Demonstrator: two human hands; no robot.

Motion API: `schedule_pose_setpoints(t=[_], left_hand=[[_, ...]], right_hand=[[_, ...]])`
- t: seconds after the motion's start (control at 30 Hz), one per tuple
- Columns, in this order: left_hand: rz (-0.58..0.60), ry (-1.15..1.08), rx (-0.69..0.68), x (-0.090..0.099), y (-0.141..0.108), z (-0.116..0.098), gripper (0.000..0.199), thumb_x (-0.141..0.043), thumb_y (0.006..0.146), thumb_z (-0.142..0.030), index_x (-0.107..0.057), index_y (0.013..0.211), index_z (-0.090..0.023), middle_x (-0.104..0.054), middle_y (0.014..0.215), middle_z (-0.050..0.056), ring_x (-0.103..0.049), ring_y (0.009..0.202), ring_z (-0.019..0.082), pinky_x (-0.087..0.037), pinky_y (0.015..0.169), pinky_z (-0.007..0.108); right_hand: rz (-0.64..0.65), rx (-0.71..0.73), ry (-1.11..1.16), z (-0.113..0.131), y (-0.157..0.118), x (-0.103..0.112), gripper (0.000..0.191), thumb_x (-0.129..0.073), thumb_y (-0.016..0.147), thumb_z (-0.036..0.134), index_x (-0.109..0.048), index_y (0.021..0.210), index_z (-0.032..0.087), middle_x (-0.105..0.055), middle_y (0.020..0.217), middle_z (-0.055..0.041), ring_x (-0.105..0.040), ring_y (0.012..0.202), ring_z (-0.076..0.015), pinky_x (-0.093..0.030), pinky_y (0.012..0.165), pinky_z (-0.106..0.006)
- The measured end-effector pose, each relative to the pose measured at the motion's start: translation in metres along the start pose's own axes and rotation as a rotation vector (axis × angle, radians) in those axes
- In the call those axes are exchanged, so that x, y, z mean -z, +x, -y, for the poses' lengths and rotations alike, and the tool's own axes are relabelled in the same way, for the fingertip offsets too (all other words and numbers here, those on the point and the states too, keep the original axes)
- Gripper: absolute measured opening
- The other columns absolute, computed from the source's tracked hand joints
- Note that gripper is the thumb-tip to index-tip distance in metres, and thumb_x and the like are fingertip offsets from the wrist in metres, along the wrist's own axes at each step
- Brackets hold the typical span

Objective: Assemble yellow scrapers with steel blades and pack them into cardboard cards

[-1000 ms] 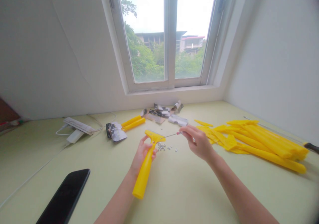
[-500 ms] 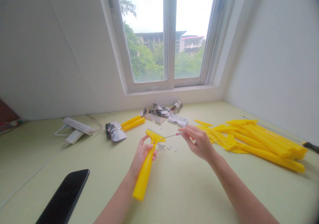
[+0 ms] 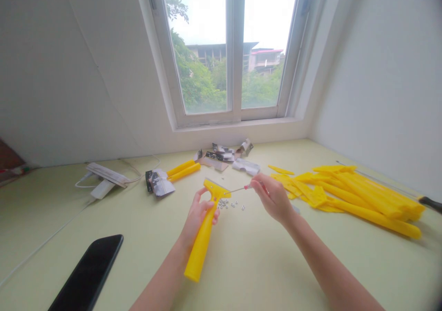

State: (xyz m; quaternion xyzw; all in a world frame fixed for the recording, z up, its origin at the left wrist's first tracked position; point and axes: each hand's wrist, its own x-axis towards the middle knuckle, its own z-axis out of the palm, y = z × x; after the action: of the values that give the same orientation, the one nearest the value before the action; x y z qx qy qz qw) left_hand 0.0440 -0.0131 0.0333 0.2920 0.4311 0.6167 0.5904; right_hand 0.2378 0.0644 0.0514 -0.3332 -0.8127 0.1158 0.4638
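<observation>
A yellow scraper (image 3: 203, 237) with a wide flat head is in my left hand (image 3: 196, 214), whose fingers wrap round its neck. Its head points away from me and its thick handle slants toward me. My right hand (image 3: 272, 196) is closed on a screwdriver (image 3: 238, 190) with a thin metal shaft and a red collar. The screwdriver's tip meets the right part of the scraper's head, at a small screw. Most of the screwdriver's handle is hidden in my palm. Several small metal nuts (image 3: 233, 204) lie on the table just beyond the scraper's neck.
Yellow handles and flat yellow parts (image 3: 362, 196) are piled at the right, near a long black-handled tool (image 3: 430, 203). Two wrapped yellow scrapers (image 3: 184, 170) and crumpled packaging (image 3: 221, 159) lie toward the window. A phone (image 3: 88, 272) and a power strip (image 3: 107, 174) are at the left.
My right hand has turned and closed more tightly round the screwdriver's handle. The scraper's head has shifted slightly to the right, with the tip still against it.
</observation>
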Motion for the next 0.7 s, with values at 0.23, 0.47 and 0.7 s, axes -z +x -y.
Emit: schedule_pose_setpoints(t=[0.23, 0.47, 0.7], left_hand=[[0.002, -0.013, 0.001, 0.0006, 0.0001, -0.0005, 0.047, -0.051, 0.065, -0.018, -0.034, 0.108, -0.026, -0.053, 0.081, 0.0, -0.049, 0.048, 0.005, -0.032, 0.044, 0.016], [0.011, -0.017, -0.007, -0.0003, 0.0003, -0.0008, 0.047, -0.052, 0.065, -0.018, -0.034, 0.108, -0.025, -0.053, 0.08, 0.0, -0.049, 0.048, 0.006, -0.032, 0.043, 0.016], [0.002, -0.029, -0.008, -0.0005, -0.0008, -0.0026, 0.048, -0.055, 0.065, -0.019, -0.035, 0.108, -0.026, -0.052, 0.082, -0.001, -0.048, 0.049, 0.005, -0.032, 0.044, 0.017]], right_hand=[[-0.018, 0.063, 0.082, 0.0054, 0.0012, -0.0004, 0.021, -0.035, 0.088, 0.028, -0.053, 0.095, 0.02, -0.058, 0.084, -0.0049, -0.054, 0.081, -0.0171, -0.044, 0.073, -0.03], [-0.127, 0.002, 0.089, 0.0017, 0.0002, -0.0039, 0.009, -0.054, 0.079, 0.028, -0.056, 0.079, 0.02, -0.062, 0.066, -0.001, -0.053, 0.054, -0.0114, -0.042, 0.05, -0.022], [-0.038, 0.02, 0.084, -0.0014, -0.0001, -0.0007, 0.024, -0.035, 0.088, 0.025, -0.058, 0.096, 0.021, -0.065, 0.084, -0.0048, -0.059, 0.072, -0.0158, -0.046, 0.063, -0.028]])
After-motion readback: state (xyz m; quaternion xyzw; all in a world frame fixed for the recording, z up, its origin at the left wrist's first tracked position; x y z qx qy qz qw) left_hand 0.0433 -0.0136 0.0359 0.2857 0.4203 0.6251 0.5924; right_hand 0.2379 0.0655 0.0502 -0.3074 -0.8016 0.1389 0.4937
